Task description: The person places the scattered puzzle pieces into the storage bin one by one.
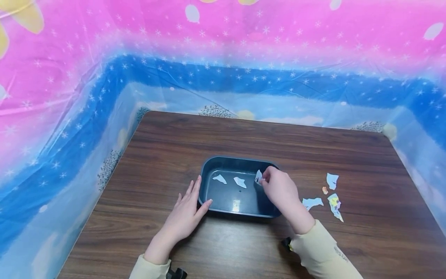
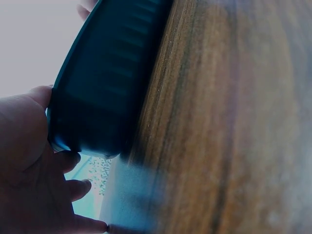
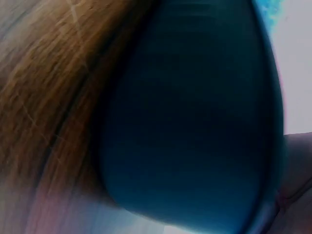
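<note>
A dark blue-grey plastic tray (image 1: 240, 213) lies on the table. My left hand (image 1: 182, 215) rests against its left end, fingers extended along the side and thumb at the front rim. In the left wrist view, fingertips (image 2: 73, 158) touch the tray's wall (image 2: 97, 83). Over the tray's right part, my right hand (image 1: 280, 188) pinches a torn paper scrap (image 1: 258, 177) with dark marks. Two white scraps lie inside the tray, a left scrap (image 1: 220, 178) and a middle scrap (image 1: 240, 182). The right wrist view shows mostly the tray's outer wall (image 3: 190, 107); the scrap is hidden there.
Right of the tray lie more torn pieces: a white scrap (image 1: 332, 181), a small orange scrap (image 1: 325, 190), a yellow-patterned scrap (image 1: 335, 206) and a white piece (image 1: 312, 202) near the right wrist. A patterned cloth (image 1: 223, 81) hangs around the brown wooden table (image 1: 167, 143).
</note>
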### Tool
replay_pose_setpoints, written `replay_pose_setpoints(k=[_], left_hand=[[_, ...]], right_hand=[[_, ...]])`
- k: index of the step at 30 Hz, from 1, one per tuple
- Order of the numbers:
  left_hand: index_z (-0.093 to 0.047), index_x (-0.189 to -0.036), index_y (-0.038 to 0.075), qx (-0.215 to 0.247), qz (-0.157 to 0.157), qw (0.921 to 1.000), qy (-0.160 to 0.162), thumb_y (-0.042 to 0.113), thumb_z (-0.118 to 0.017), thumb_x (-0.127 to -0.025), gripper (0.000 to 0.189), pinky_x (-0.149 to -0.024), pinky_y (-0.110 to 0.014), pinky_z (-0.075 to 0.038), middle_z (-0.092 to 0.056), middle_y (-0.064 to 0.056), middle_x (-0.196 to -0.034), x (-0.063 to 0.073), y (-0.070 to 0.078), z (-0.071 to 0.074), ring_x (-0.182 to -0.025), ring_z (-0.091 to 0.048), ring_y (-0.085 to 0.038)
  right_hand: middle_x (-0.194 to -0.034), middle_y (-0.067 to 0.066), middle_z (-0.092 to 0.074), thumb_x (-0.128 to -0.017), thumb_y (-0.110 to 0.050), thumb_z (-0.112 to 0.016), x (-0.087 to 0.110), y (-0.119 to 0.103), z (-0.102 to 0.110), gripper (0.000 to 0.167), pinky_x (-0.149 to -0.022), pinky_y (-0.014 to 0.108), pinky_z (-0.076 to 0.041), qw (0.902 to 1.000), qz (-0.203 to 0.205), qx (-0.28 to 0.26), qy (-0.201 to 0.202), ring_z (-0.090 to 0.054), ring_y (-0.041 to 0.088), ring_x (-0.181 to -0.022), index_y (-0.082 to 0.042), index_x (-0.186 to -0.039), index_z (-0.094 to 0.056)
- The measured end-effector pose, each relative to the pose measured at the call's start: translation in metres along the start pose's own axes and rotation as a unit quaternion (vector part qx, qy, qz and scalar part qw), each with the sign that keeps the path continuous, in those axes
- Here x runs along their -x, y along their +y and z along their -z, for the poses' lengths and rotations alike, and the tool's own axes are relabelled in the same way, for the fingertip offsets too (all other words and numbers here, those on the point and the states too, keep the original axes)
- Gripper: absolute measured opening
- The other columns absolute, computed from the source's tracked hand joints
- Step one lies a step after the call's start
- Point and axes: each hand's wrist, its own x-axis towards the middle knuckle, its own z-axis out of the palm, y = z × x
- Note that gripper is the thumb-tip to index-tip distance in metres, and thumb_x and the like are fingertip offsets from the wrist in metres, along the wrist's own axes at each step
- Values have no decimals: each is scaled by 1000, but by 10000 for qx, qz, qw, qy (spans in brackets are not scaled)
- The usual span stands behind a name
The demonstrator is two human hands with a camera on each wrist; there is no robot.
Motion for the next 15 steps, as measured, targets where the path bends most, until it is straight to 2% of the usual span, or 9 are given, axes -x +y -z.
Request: replay_pose_setpoints(k=[4, 8, 15], left_hand=[[-6, -165, 10, -2, 23, 10000, -33, 49, -48, -106, 81, -118, -66, -13, -19, -13, -167, 0, 0, 0, -155, -13, -30], [-6, -165, 11, 2, 57, 10000, -64, 49, -47, -106, 81, -118, -66, -13, -19, -13, -167, 0, 0, -1, -155, -13, -30], [-6, -165, 11, 9, 78, 9999, -67, 49, -47, -106, 81, -118, -66, -12, -19, -13, -167, -1, 0, -1, -155, -13, -30]], right_hand=[[-85, 7, -71, -95, -14, -72, -5, -3, -10, 8, -61, 37, -54, 9984, 102, 551, -98, -62, 21, -70, -7, -95, -69], [-83, 6, -70, -95, -12, -71, -9, -5, -15, 6, -60, 38, -54, 9965, 161, 791, -213, -62, 21, -70, -7, -92, -69], [-83, 12, -69, -97, -9, -66, -11, -7, -19, 11, -59, 40, -58, 9913, 240, 1258, -307, -63, 22, -67, -1, -101, -70]])
